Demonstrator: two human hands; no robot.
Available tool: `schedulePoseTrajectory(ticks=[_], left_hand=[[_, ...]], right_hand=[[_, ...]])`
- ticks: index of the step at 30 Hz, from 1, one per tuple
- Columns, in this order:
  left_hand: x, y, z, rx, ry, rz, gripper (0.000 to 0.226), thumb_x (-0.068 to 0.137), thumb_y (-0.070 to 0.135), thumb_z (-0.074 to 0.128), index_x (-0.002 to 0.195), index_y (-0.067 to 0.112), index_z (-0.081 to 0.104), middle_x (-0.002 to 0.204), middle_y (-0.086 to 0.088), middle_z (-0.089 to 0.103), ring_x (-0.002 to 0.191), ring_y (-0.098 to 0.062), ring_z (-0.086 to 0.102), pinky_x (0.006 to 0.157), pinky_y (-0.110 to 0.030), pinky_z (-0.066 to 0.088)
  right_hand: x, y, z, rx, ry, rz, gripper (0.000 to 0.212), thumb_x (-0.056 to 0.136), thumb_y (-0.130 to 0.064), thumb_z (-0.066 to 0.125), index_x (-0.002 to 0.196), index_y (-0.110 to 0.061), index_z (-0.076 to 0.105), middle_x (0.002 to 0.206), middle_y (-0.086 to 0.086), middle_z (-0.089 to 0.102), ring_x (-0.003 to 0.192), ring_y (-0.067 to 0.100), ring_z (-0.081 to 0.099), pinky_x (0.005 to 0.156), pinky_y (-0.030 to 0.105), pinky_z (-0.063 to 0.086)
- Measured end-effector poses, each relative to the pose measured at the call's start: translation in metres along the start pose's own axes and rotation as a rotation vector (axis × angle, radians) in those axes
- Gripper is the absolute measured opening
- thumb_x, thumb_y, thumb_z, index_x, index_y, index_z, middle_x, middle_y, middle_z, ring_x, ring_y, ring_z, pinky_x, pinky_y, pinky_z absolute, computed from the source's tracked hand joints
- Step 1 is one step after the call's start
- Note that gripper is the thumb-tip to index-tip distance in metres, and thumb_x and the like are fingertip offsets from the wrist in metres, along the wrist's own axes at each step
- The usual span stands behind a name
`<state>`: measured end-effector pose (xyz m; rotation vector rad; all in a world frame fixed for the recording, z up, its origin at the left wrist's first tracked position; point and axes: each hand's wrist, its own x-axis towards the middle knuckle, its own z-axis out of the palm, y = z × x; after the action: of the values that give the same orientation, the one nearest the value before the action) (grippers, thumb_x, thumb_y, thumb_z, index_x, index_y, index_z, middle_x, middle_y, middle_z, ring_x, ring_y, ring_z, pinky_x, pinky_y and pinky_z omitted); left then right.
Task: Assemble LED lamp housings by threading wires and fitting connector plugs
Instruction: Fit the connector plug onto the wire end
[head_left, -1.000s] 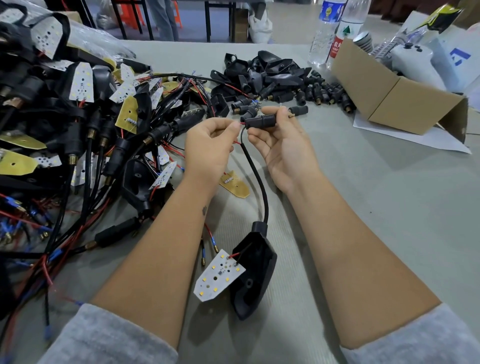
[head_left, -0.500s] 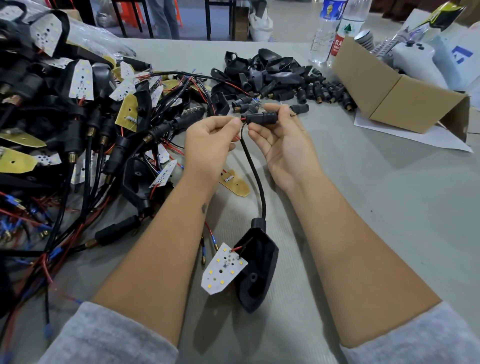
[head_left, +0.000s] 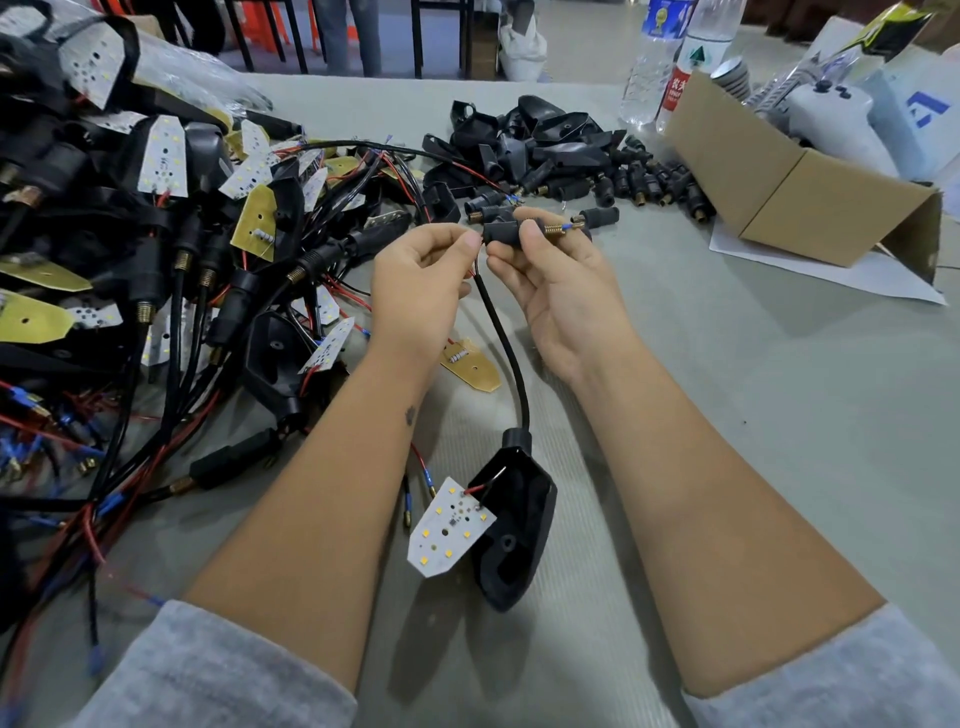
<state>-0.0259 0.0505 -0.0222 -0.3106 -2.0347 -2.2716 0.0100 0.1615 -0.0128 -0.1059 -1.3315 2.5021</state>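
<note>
A black lamp housing (head_left: 519, 535) lies on the table between my forearms, with a white LED board (head_left: 448, 527) hanging from it on red and black wires. A black cable (head_left: 506, 353) runs from the housing up to my hands. My right hand (head_left: 558, 280) grips a black connector plug (head_left: 501, 232) whose brass spring end and blue wire tip stick out to the right. My left hand (head_left: 421, 275) pinches the cable and thin wires just left of the plug.
A big tangle of wired housings and LED boards (head_left: 156, 249) fills the left. Loose black housings and plugs (head_left: 561, 156) lie behind my hands. A cardboard box (head_left: 789, 192) and two water bottles (head_left: 670, 57) stand at the back right. A yellow board (head_left: 470, 364) lies near the cable.
The housing and its LED board have slid slightly away from me. The brass spring and blue wire tip now show at the plug's right end.
</note>
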Motion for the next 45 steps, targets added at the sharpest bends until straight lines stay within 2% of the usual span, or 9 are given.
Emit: schedulePoseTrajectory(ticks=[7, 14, 18, 22, 26, 30, 38, 43, 45], left_hand=[[-0.001, 0.0, -0.002, 0.037, -0.058, -0.012, 0.013, 0.092, 0.013, 0.065, 0.083, 0.02, 0.07, 0.064, 0.012, 0.062, 0.059, -0.001, 0.054, 0.061, -0.017, 0.046], [-0.005, 0.005, 0.002, 0.003, -0.086, -0.085, 0.008, 0.093, 0.014, 0.064, 0.086, 0.014, 0.069, 0.071, 0.004, 0.07, 0.068, -0.01, 0.067, 0.062, -0.02, 0.053], [-0.01, 0.008, 0.005, -0.032, -0.131, -0.045, 0.011, 0.094, 0.01, 0.062, 0.085, 0.015, 0.065, 0.065, 0.006, 0.069, 0.061, -0.011, 0.068, 0.057, -0.02, 0.055], [-0.009, 0.006, 0.004, -0.005, -0.109, -0.025, 0.008, 0.092, 0.013, 0.067, 0.084, 0.016, 0.069, 0.072, 0.002, 0.07, 0.066, -0.015, 0.068, 0.06, -0.022, 0.055], [-0.009, 0.005, 0.007, 0.044, -0.128, -0.072, 0.013, 0.085, 0.011, 0.075, 0.094, 0.01, 0.065, 0.08, -0.005, 0.072, 0.066, -0.011, 0.065, 0.061, -0.022, 0.055], [-0.01, 0.005, 0.009, 0.109, -0.138, -0.072, 0.008, 0.085, 0.003, 0.073, 0.09, 0.007, 0.067, 0.072, -0.003, 0.066, 0.058, -0.005, 0.059, 0.058, -0.018, 0.051], [-0.012, 0.006, 0.009, 0.145, -0.142, 0.019, 0.01, 0.086, -0.003, 0.068, 0.088, 0.007, 0.067, 0.071, 0.0, 0.065, 0.057, 0.006, 0.058, 0.06, -0.01, 0.045], [-0.014, 0.006, 0.01, 0.177, -0.199, -0.024, 0.008, 0.088, 0.013, 0.071, 0.093, 0.012, 0.065, 0.088, -0.012, 0.072, 0.082, -0.015, 0.065, 0.081, -0.029, 0.053], [-0.015, 0.005, 0.011, 0.253, -0.264, -0.037, 0.006, 0.09, 0.014, 0.068, 0.095, 0.014, 0.065, 0.088, -0.014, 0.073, 0.082, -0.019, 0.065, 0.084, -0.033, 0.053]], right_hand=[[0.003, -0.001, -0.005, -0.008, 0.021, 0.007, 0.006, 0.097, -0.002, 0.053, 0.095, -0.006, 0.058, 0.084, 0.011, 0.065, 0.065, 0.013, 0.066, 0.07, 0.024, 0.058], [0.005, -0.002, -0.008, 0.058, 0.085, -0.003, 0.009, 0.096, -0.007, 0.059, 0.088, -0.005, 0.063, 0.077, 0.007, 0.065, 0.059, 0.01, 0.064, 0.062, 0.02, 0.055], [0.005, -0.001, -0.009, -0.079, 0.09, -0.01, 0.017, 0.098, -0.019, 0.058, 0.085, -0.009, 0.064, 0.07, 0.005, 0.06, 0.055, 0.009, 0.055, 0.056, 0.02, 0.049], [0.004, -0.001, -0.008, -0.192, 0.072, -0.013, 0.019, 0.1, -0.023, 0.055, 0.09, -0.009, 0.062, 0.071, 0.003, 0.063, 0.056, 0.01, 0.054, 0.057, 0.022, 0.048], [0.004, -0.002, -0.006, -0.154, 0.108, -0.042, 0.016, 0.102, -0.024, 0.05, 0.092, -0.012, 0.057, 0.078, 0.004, 0.063, 0.059, 0.01, 0.054, 0.057, 0.02, 0.048], [0.006, -0.005, -0.009, -0.127, 0.152, -0.057, 0.016, 0.103, -0.022, 0.047, 0.091, -0.014, 0.054, 0.081, 0.006, 0.061, 0.055, 0.01, 0.051, 0.056, 0.02, 0.047], [0.009, -0.002, -0.009, -0.307, 0.091, -0.028, 0.017, 0.103, -0.022, 0.047, 0.093, -0.009, 0.052, 0.066, -0.001, 0.058, 0.049, 0.011, 0.048, 0.054, 0.023, 0.045], [0.009, -0.003, -0.009, -0.099, 0.12, -0.035, 0.019, 0.104, -0.021, 0.045, 0.09, -0.011, 0.053, 0.064, -0.001, 0.064, 0.05, 0.008, 0.053, 0.052, 0.019, 0.047], [0.009, -0.005, -0.01, -0.058, 0.131, -0.048, 0.018, 0.104, -0.021, 0.045, 0.092, -0.01, 0.053, 0.068, 0.002, 0.065, 0.052, 0.009, 0.055, 0.052, 0.02, 0.048]])
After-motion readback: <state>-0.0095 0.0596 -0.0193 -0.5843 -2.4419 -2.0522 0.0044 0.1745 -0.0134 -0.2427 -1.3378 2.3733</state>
